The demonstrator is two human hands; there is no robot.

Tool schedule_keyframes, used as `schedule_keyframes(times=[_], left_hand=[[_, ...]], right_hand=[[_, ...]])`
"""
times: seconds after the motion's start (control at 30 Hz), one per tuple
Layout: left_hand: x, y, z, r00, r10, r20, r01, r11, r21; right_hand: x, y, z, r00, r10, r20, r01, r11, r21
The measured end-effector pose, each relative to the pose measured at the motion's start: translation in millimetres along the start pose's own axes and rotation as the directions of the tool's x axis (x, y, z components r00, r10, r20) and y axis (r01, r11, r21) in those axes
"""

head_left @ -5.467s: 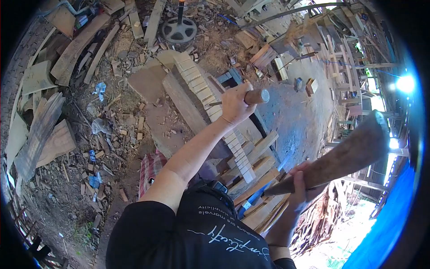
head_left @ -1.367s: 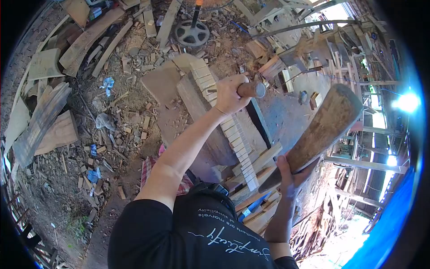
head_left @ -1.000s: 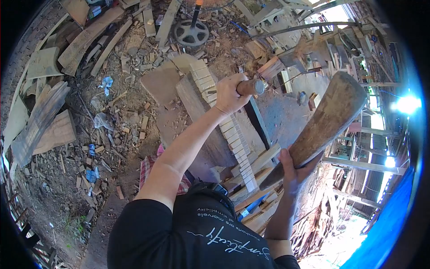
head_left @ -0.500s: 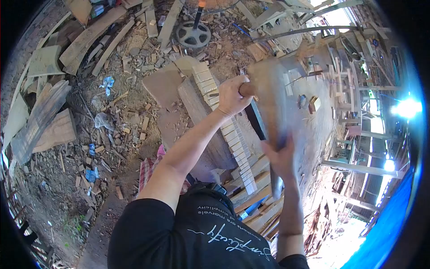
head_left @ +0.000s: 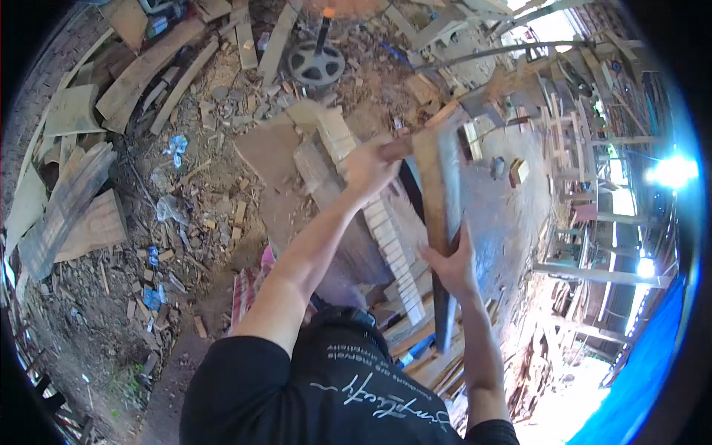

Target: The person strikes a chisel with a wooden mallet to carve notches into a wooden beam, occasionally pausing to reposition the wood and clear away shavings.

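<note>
My left hand [head_left: 368,169] is closed round a stubby brown wooden handle [head_left: 396,150], whose far end meets the top of a long, tapering wooden piece [head_left: 439,174]. My right hand [head_left: 454,263] grips this piece lower down, thumb on one side and fingers on the other. Its narrow dark end points toward my body. Beside it runs a black strip [head_left: 410,189], partly hidden by my left hand. Below my hands lies a long row of pale wooden slats [head_left: 386,230] next to a weathered plank [head_left: 319,174].
Wood offcuts and chips cover the dirt floor. A spoked metal wheel [head_left: 317,64] lies ahead, with curved boards [head_left: 152,63] at the far left. Wooden racks [head_left: 604,222] line the right side, near a blue tarp [head_left: 630,371]. A small wooden block [head_left: 518,172] sits right of the piece.
My left hand has shifted left and slightly down with the handle. The long wooden piece has swung left at its lower end, and my right hand has moved a little left and down with it.
</note>
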State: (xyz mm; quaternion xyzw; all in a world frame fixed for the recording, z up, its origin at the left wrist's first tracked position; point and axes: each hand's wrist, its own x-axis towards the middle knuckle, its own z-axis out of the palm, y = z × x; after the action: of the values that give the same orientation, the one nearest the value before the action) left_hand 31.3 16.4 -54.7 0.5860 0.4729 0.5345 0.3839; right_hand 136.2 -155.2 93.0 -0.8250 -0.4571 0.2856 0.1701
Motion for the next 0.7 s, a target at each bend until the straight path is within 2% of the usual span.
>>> schedule_keyframes(times=[0.03, 0.07, 0.1, 0.13, 0.17, 0.2, 0.23, 0.27, 0.33, 0.37, 0.43, 0.53, 0.7], left_hand=[[-12.5, -38.0, -2.1, 0.988, -0.151, -0.026, 0.151, 0.988, -0.003], [-29.2, -69.4, -6.0, 0.949, -0.310, -0.045, 0.310, 0.951, -0.011], [-34.0, -71.1, -11.9, 0.947, -0.317, -0.054, 0.317, 0.948, -0.008], [-42.2, -68.5, -19.0, 0.969, -0.241, -0.055, 0.243, 0.970, 0.023], [-53.7, -60.0, -27.4, 0.984, -0.175, -0.039, 0.177, 0.983, 0.056], [-54.9, -47.8, -32.0, 0.981, -0.189, -0.031, 0.191, 0.980, 0.062], [-43.9, -26.3, -35.8, 0.990, -0.126, 0.064, 0.124, 0.992, 0.027], [-35.2, -8.9, -36.3, 0.986, -0.059, 0.155, 0.062, 0.998, -0.014], [-28.0, 12.3, -23.8, 0.971, 0.204, 0.128, -0.190, 0.975, -0.113], [-25.9, 23.6, -21.3, 0.971, 0.201, 0.129, -0.188, 0.976, -0.111], [-24.1, 41.5, -17.4, 0.909, 0.398, 0.124, -0.385, 0.916, -0.117], [-19.9, 43.7, -9.0, 0.887, 0.454, 0.091, -0.441, 0.888, -0.131], [-19.9, 31.7, 0.9, 0.905, 0.422, 0.061, -0.409, 0.900, -0.151]], right_hand=[[3.3, -3.6, -5.4, 1.000, -0.031, 0.001, 0.031, 1.000, -0.001], [-5.4, -1.3, -15.4, 0.998, -0.001, -0.064, 0.005, 0.998, 0.069], [-14.5, 7.4, -24.9, 0.991, 0.049, -0.123, -0.032, 0.989, 0.141], [-17.3, 27.2, -34.9, 0.939, -0.074, -0.336, 0.105, 0.992, 0.076], [-25.7, 8.4, -43.0, 0.914, 0.053, -0.403, 0.098, 0.934, 0.343], [-27.4, -11.6, -58.8, 0.889, 0.032, -0.458, 0.176, 0.897, 0.405], [-23.9, -18.5, -70.5, 0.860, -0.112, -0.497, 0.339, 0.855, 0.393], [-25.4, -35.8, -71.8, 0.818, -0.186, -0.544, 0.445, 0.804, 0.395], [-23.1, -27.9, -76.9, 0.844, -0.229, -0.485, 0.473, 0.745, 0.471], [-23.2, -26.9, -71.3, 0.845, -0.228, -0.483, 0.471, 0.745, 0.472], [-25.4, -24.9, -52.0, 0.837, -0.263, -0.479, 0.473, 0.788, 0.394], [-31.4, -15.6, -30.4, 0.838, -0.240, -0.490, 0.452, 0.809, 0.377], [-43.7, -3.0, -20.4, 0.860, -0.186, -0.476, 0.399, 0.827, 0.397]])
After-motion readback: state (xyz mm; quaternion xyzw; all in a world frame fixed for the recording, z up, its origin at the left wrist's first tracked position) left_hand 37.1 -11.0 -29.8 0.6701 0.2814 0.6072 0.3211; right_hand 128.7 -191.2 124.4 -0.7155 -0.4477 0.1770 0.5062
